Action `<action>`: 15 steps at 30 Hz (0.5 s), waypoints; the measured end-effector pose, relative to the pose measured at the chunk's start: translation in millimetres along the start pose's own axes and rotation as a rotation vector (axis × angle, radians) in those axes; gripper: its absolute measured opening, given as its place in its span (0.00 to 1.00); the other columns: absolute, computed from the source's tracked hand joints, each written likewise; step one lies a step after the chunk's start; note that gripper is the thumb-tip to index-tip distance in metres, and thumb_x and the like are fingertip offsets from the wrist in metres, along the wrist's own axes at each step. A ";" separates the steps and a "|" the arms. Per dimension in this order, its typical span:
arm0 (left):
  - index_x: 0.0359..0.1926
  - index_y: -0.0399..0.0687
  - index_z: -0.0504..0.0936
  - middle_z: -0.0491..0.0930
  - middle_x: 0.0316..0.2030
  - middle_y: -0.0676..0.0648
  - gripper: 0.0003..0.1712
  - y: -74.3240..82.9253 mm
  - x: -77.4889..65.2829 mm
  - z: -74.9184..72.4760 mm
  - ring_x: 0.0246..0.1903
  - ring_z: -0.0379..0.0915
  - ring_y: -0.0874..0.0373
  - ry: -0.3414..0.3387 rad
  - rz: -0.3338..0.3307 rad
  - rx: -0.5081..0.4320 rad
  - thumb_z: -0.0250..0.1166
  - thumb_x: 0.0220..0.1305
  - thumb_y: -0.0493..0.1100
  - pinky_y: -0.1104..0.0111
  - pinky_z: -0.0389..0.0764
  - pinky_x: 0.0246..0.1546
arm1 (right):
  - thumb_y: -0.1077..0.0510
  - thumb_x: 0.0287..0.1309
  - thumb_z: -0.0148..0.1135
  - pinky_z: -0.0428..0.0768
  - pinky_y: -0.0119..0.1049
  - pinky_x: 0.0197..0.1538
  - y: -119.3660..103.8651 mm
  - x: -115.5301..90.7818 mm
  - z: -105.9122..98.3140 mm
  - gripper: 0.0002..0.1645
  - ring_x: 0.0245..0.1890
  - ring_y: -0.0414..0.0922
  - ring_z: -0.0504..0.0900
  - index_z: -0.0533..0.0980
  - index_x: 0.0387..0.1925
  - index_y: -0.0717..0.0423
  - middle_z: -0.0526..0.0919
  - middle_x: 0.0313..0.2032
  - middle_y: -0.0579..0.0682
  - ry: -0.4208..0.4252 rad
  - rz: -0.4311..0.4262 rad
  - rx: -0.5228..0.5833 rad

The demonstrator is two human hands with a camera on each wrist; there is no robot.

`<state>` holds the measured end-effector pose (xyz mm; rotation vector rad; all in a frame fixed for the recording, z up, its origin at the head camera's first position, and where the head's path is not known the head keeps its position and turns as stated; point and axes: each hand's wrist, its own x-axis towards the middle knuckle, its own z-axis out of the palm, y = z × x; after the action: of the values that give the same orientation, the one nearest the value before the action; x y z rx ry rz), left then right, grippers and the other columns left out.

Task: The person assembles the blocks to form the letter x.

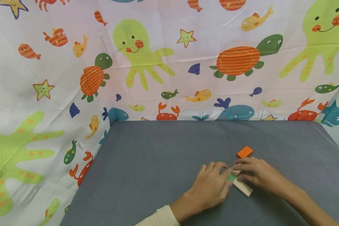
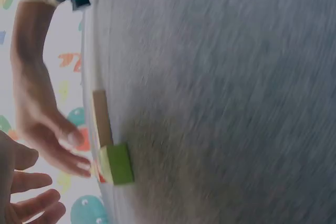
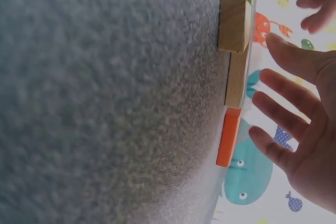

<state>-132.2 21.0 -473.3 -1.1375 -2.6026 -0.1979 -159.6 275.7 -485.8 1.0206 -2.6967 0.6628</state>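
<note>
My left hand [image 1: 210,186] hovers at the left side of a small group of blocks, fingers loosely bent. From the other side, my right hand [image 1: 260,174] reaches over it. Between them lie a green block [image 1: 231,177], a long plain wooden block [image 1: 243,187] and another wooden block [image 1: 236,172], partly covered by fingers. The orange block [image 1: 244,152] lies just beyond the right fingertips. In the right wrist view, the right fingers are spread apart, beside the wooden blocks [image 3: 234,25]. The left wrist view has the left fingers apart from the green block [image 2: 122,164].
A grey cloth-covered table [image 1: 158,163] carries the blocks, which lie on its right half. Behind it and along the left hangs a white curtain [image 1: 164,28] printed with sea animals, meeting the table's back edge.
</note>
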 end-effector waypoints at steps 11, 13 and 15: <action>0.71 0.57 0.80 0.78 0.65 0.53 0.23 -32.6 15.8 -3.8 0.60 0.77 0.58 -0.022 -0.069 -0.127 0.53 0.84 0.53 0.63 0.76 0.48 | 0.59 0.46 0.85 0.85 0.43 0.40 -4.8 -9.2 5.9 0.24 0.44 0.45 0.88 0.90 0.49 0.46 0.88 0.50 0.47 0.050 -0.136 -0.013; 0.71 0.57 0.80 0.78 0.66 0.53 0.23 -37.2 18.3 -4.1 0.61 0.77 0.58 -0.035 -0.080 -0.152 0.53 0.84 0.53 0.62 0.77 0.49 | 0.58 0.47 0.85 0.85 0.44 0.41 -6.2 -11.0 7.0 0.23 0.45 0.46 0.88 0.90 0.48 0.45 0.88 0.50 0.46 0.047 -0.135 -0.026; 0.72 0.57 0.79 0.77 0.66 0.53 0.23 -41.4 21.1 -3.9 0.62 0.76 0.57 -0.052 -0.090 -0.168 0.53 0.84 0.52 0.61 0.77 0.51 | 0.58 0.48 0.84 0.84 0.45 0.41 -7.7 -12.5 7.7 0.22 0.46 0.46 0.87 0.90 0.48 0.43 0.88 0.50 0.46 0.034 -0.123 -0.035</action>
<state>-175.4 6.6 -463.2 -1.0926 -2.7281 -0.4193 -145.3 274.3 -494.0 1.1448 -2.5822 0.6031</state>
